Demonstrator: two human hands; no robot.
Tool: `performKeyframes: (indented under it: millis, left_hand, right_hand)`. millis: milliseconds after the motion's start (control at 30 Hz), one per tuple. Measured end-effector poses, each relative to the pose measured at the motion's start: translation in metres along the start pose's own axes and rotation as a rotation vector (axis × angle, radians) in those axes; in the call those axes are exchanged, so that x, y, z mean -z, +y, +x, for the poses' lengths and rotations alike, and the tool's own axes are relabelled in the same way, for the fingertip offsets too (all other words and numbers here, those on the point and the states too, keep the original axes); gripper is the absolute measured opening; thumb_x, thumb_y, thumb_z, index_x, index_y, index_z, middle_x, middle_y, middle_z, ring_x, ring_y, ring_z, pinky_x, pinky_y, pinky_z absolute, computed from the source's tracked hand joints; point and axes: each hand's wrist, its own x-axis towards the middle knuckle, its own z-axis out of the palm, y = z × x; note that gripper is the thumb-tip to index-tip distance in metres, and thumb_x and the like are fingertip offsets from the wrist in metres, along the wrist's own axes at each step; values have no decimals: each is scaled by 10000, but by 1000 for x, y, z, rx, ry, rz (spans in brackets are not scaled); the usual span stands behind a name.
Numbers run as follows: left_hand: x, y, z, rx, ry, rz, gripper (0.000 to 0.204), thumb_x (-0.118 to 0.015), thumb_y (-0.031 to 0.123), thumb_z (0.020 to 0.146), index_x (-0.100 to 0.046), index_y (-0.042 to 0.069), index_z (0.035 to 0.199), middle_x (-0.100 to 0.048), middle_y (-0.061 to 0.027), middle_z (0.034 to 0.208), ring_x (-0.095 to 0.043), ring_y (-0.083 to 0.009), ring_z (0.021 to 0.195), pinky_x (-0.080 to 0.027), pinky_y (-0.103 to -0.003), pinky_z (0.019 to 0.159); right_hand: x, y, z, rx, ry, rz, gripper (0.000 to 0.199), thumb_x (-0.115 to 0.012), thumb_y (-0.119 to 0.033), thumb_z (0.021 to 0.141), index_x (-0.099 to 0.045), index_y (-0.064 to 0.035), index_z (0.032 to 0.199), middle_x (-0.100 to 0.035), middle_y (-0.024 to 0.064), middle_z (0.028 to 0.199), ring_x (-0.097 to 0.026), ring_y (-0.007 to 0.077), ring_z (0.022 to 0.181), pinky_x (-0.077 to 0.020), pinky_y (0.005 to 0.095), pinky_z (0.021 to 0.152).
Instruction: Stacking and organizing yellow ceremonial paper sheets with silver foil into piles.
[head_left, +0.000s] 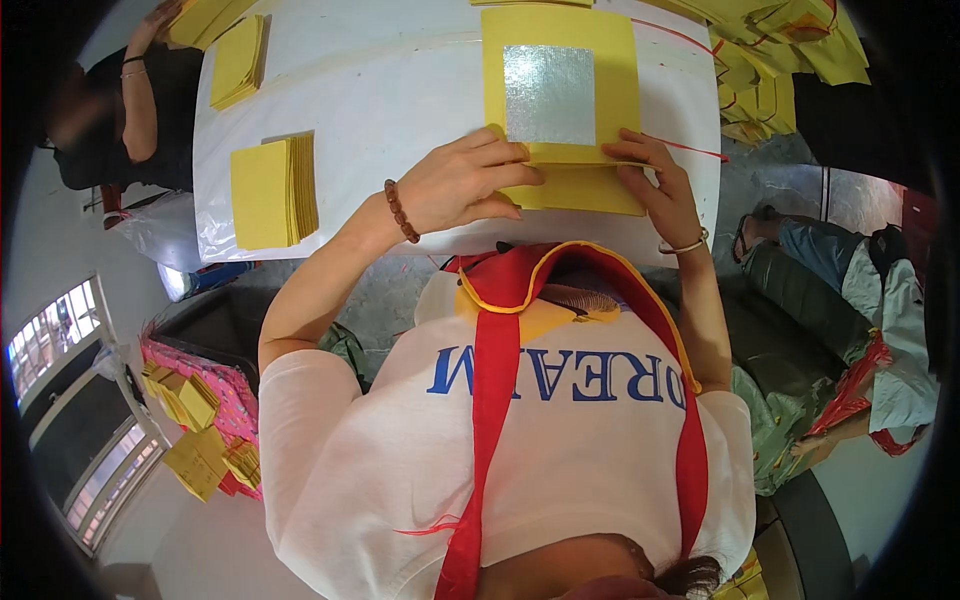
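A sheet of yellow paper [617, 80] with a silver foil rectangle [549, 95] lies on the white-covered table [400, 90] in front of me. Its near edge is folded, with a raised crease and a yellow flap [585, 192] toward me. My left hand [475, 180] pinches the left end of the fold, fingers on top and thumb below. At the right end my right hand [655, 185] grips the same fold between thumb and fingers. A red string [685, 148] sticks out beside my right hand, partly covered by the paper.
Two stacks of yellow paper, one near [265, 195] and one far [236, 65], stand on the table's left side. Yellow bundles with red strings [790, 50] crowd the far right. A co-worker's arm [138, 110] is at the left; another person's legs [820, 250] show at right.
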Motion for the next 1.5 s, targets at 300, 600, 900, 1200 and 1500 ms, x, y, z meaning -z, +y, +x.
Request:
performKeyframes:
  millis: [300, 600, 900, 1200, 1500]
  left_hand:
    - [1, -7, 2, 235, 189, -260, 77, -517, 107, 872, -533, 37, 899, -582, -101, 836, -569, -284, 717, -477, -362, 619]
    - [-4, -8, 0, 155, 260, -169, 62, -538, 57, 859, -545, 26, 913, -601, -123, 846, -589, -272, 659, -470, -321, 586]
    - [-7, 2, -1, -88, 221, 83, 286, -590, 92, 802, -572, 73, 1087, -569, -126, 1003, -567, -270, 826, -471, -343, 685]
    - [-1, 1, -2, -1, -42, 49, 491, -700, 237, 689, -547, 64, 1122, -491, -127, 1188, -482, -284, 998, -424, -363, 871]
    - [2, -12, -2, -29, -65, -74, 422, -689, 237, 718, -565, 96, 1095, -519, -109, 1184, -491, -275, 999, -427, -356, 873]
  right_hand:
    - [-1, -1, -5, -2, 46, 356, 371, -597, -115, 821, -535, -15, 1173, -574, 93, 1165, -464, 201, 1173, -339, 319, 985]
    - [-7, 6, -1, -94, 143, 115, 337, -589, -136, 852, -551, -4, 1159, -618, 82, 1059, -563, 118, 965, -440, 248, 828]
    - [-9, 1, 3, -168, 158, 172, 320, -591, -142, 852, -563, 7, 1133, -629, 81, 1033, -577, 119, 925, -455, 244, 800]
    - [-9, 2, 2, -157, 171, 151, 326, -589, -154, 853, -560, 2, 1138, -629, 73, 1024, -572, 111, 930, -454, 241, 798]
    - [-8, 2, 2, -170, 163, 148, 324, -585, -160, 855, -564, -2, 1137, -635, 63, 1011, -575, 97, 903, -458, 230, 776]
